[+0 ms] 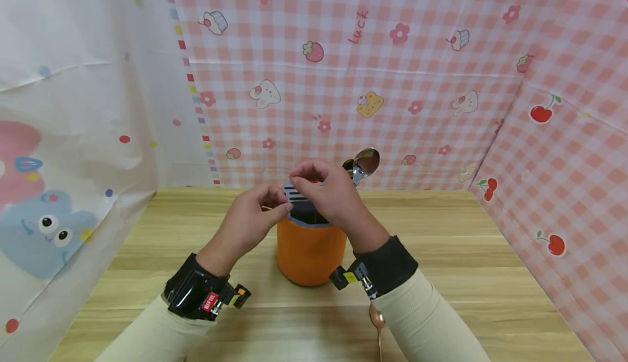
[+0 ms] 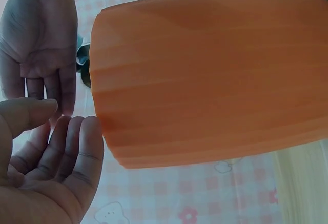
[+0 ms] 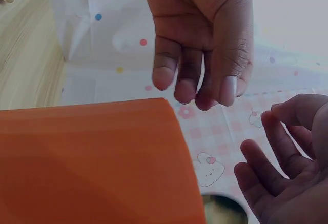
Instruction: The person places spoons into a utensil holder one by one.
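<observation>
An orange utensil holder (image 1: 311,253) stands upright on the table, its grey-rimmed opening dark inside. At the opening's back left shows a grey slotted piece (image 1: 294,193); whether it is loose or part of the holder I cannot tell. My left hand (image 1: 252,215) is at the left of the rim, thumb and fingers apart, and nothing shows between them in the left wrist view. Over the back of the opening is my right hand (image 1: 331,190), its thumb and index finger close together around nothing visible. Behind it, a shiny spoon (image 1: 366,161) rises bowl-up, with another dark bowl beside it.
On the table (image 1: 216,236), near the right sleeve, lies a copper-coloured spoon (image 1: 377,316). A pink checked cloth (image 1: 319,89) hangs behind, continuing along the right side. White printed cloth (image 1: 88,95) covers the left side.
</observation>
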Tool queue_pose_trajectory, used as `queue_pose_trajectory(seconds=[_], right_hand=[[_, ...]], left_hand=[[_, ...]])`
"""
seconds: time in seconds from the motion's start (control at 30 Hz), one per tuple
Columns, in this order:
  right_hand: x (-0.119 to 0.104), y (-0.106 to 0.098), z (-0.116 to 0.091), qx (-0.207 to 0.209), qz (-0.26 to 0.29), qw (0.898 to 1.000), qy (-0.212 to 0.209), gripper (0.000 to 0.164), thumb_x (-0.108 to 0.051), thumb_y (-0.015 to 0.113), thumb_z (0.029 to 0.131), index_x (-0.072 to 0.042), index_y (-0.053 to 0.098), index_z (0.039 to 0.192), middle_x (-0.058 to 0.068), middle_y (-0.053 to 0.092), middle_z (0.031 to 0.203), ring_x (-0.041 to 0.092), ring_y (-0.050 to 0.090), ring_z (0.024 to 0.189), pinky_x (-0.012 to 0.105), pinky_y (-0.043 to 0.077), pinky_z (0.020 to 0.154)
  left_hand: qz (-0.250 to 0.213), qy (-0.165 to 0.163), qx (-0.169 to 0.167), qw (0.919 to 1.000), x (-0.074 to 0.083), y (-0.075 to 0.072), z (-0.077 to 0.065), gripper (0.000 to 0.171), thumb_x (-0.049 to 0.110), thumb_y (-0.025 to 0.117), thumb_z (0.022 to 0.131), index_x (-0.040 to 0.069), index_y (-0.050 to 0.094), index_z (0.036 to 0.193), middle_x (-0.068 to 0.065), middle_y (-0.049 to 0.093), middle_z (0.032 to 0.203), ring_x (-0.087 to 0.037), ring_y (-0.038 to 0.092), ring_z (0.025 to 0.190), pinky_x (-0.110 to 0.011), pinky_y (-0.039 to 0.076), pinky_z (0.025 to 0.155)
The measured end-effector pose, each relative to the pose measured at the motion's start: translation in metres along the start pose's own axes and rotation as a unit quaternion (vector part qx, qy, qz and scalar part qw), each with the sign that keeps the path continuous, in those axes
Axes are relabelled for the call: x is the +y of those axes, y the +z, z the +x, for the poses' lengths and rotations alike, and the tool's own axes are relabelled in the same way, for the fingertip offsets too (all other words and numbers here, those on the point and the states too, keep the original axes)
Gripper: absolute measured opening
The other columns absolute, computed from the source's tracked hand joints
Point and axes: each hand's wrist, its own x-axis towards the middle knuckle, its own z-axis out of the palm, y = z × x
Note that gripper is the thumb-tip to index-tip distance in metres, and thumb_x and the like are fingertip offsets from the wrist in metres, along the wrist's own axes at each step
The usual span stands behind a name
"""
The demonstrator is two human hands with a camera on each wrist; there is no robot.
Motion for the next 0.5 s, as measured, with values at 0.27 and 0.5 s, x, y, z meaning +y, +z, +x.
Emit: queue_pose_trajectory(seconds=[0.27, 0.5], right_hand=[[0.002, 0.014, -0.002, -0.04, 0.059, 0.997, -0.03, 0.011, -0.014, 0.067, 0.099, -0.008, 0.071, 0.108, 0.005, 0.069, 0.104, 0.019, 0.064, 0.087, 0.031, 0.053, 0.078], [0.004, 0.032, -0.006, -0.089, 0.047, 0.995, -0.017, 0.013, -0.017, 0.066, 0.1, -0.013, 0.07, 0.112, 0.003, 0.068, 0.102, 0.018, 0.063, 0.087, 0.029, 0.053, 0.075]], left_hand=[[0.007, 0.016, -0.009, 0.9998, -0.008, -0.007, -0.009, 0.007, 0.016, 0.071, 0.096, 0.013, 0.066, 0.1, -0.001, 0.068, 0.099, -0.02, 0.065, 0.097, -0.041, 0.053, 0.085], [0.048, 0.003, -0.011, 0.9988, -0.014, -0.022, -0.028, 0.009, 0.02, 0.069, 0.098, 0.014, 0.065, 0.101, 0.001, 0.068, 0.097, -0.017, 0.064, 0.097, -0.042, 0.053, 0.088]])
